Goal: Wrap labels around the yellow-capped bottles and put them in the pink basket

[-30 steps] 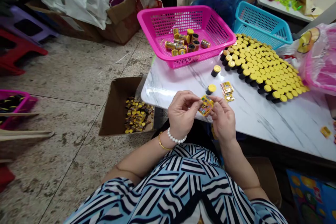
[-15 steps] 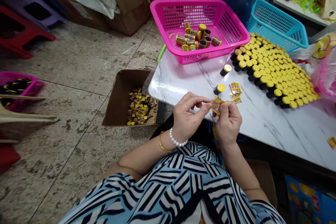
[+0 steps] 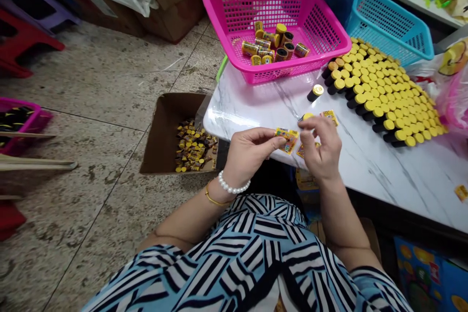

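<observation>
My left hand (image 3: pixel 252 151) pinches a small flat yellow printed label (image 3: pixel 287 140) between thumb and fingers, above the table's front edge. My right hand (image 3: pixel 323 148) is a little to the right, with bent fingers and its thumb and forefinger apart. Just behind those fingertips stands a black tube with a yellow cap (image 3: pixel 307 117), partly hidden. Another yellow printed label (image 3: pixel 301 150) shows beside my right thumb; whether the hand touches it I cannot tell. More labels (image 3: pixel 330 117) lie behind the right hand. A second capped tube (image 3: pixel 315 92) stands farther back.
A pink basket (image 3: pixel 278 78) with several labelled tubes is at the back of the marbled table (image 3: pixel 398 180). Many yellow-capped tubes (image 3: pixel 391 92) stand packed at right, by a blue basket (image 3: pixel 391 14). A cardboard box (image 3: pixel 157 141) of small tubes sits on the floor at left.
My hands were together on the printed label. Now they are apart: the left has drawn left with a label, and the right has lifted its fingers toward the nearer tube.
</observation>
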Demonstrator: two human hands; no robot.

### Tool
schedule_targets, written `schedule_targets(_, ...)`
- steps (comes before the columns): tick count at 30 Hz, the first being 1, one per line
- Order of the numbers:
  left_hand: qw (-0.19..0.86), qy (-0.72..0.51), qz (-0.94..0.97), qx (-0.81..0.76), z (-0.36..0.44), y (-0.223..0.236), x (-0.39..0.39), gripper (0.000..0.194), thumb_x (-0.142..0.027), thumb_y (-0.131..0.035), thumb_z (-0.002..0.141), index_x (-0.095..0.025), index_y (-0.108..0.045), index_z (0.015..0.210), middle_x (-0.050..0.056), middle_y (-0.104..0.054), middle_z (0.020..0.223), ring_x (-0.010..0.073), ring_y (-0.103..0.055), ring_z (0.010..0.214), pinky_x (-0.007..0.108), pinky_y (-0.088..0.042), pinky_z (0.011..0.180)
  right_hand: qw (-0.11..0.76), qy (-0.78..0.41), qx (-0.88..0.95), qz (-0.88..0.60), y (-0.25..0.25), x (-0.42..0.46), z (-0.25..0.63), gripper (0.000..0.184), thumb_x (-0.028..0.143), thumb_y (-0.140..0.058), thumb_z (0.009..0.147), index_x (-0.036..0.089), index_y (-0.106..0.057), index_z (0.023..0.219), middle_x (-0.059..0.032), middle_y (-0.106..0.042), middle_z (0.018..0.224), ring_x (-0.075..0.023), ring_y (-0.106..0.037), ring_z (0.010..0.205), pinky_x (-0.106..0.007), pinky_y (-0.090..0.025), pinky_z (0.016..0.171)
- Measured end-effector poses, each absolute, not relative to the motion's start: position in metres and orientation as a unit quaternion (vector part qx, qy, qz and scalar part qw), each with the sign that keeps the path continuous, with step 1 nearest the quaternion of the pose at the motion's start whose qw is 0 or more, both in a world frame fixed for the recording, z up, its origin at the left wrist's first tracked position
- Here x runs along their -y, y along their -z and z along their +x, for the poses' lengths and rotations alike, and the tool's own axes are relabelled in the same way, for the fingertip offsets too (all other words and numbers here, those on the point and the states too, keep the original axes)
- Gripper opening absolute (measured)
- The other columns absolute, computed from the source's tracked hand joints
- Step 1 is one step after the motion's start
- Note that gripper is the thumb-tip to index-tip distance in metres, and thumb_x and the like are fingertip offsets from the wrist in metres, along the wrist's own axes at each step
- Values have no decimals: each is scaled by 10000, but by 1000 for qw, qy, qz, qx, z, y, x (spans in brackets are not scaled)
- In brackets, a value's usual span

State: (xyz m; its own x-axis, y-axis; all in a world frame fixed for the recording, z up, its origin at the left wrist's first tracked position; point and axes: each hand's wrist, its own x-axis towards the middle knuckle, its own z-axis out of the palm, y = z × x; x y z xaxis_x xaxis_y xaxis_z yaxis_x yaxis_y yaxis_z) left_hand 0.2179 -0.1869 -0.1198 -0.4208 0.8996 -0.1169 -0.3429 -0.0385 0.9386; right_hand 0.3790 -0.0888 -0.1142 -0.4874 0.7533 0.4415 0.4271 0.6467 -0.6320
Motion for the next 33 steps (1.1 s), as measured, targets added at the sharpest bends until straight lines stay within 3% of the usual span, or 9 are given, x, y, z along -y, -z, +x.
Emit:
schedule_targets(2, 516, -661, 233, -493, 211, 124, 180, 224, -345, -915, 754, -161, -814, 834, 58, -766, 779, 59, -473, 491, 206, -326, 428, 304, -156, 863, -372, 112, 61, 382, 260, 374, -691, 923, 255, -710, 1153, -129, -677, 1249, -336, -598, 1183, -548, -484, 1074)
schedule_targets(4, 569, -649, 187, -469, 204, 128, 172, 270, -343, -935, 711, -138, -783, 797, 66, -759, 790, 33, -439, 474, 183, -258, 404, 272, -161, 862, -396, 113, 42, 386, 271, 341, -722, 883, 246, -715, 1136, -112, -707, 1169, -312, -632, 1080, -544, -505, 1041)
schedule_targets(8, 640, -625, 117, -431, 196, 130, 161, 308, -297, -952, 651, -106, -739, 767, 92, -757, 836, 7, -409, 482, 154, -171, 387, 362, -407, 737, -401, 117, 44, 397, 325, 429, -728, 874, 261, -686, 1149, -42, -727, 1018, -202, -673, 826, -419, -597, 841)
schedule_targets(10, 669, -616, 105, -403, 196, 130, 157, 300, -265, -950, 646, -99, -728, 762, 94, -753, 855, -4, -380, 481, 148, -136, 383, 389, -537, 651, -369, 116, 57, 399, 365, 500, -741, 857, 275, -686, 1139, -43, -741, 1026, -202, -708, 857, -400, -619, 823)
schedule_targets(13, 699, -607, 97, -366, 197, 128, 154, 304, -246, -951, 640, -95, -725, 776, 47, -709, 787, -16, -351, 465, 138, -99, 380, 390, -616, 585, -355, 113, 74, 396, 394, 532, -811, 796, 274, -709, 1076, -71, -773, 1124, -241, -740, 1019, -439, -631, 933)
schedule_targets(16, 702, -610, 99, -353, 199, 126, 151, 321, -243, -950, 637, -93, -713, 791, 23, -684, 755, -22, -347, 448, 132, -110, 376, 388, -628, 571, -359, 114, 80, 390, 366, 508, -810, 817, 253, -717, 1063, -89, -774, 1205, -244, -738, 1095, -450, -623, 1000)
schedule_targets(20, 692, -624, 101, -349, 205, 128, 149, 348, -254, -950, 650, -112, -670, 799, -1, -671, 742, -17, -384, 433, 129, -188, 384, 398, -629, 549, -380, 114, 80, 385, 306, 494, -768, 870, 238, -679, 1012, -49, -776, 1026, -197, -760, 941, -414, -669, 901)
schedule_targets(24, 688, -623, 105, -357, 211, 132, 148, 363, -277, -948, 677, -113, -658, 821, -23, -628, 691, -8, -409, 428, 124, -183, 381, 431, -607, 533, -402, 109, 88, 384, 319, 478, -801, 857, 247, -656, 1022, -16, -753, 943, -184, -767, 876, -393, -698, 842)
schedule_targets(33, 714, -626, 75, -304, 214, 128, 144, 315, -266, -934, 676, -95, -706, 808, -9, -641, 714, -14, -393, 449, 112, -192, 373, 419, -526, 642, -369, 99, 111, 392, 295, 319, -820, 853, 284, -618, 1065, -82, -763, 1311, -228, -778, 1094, -414, -670, 950)
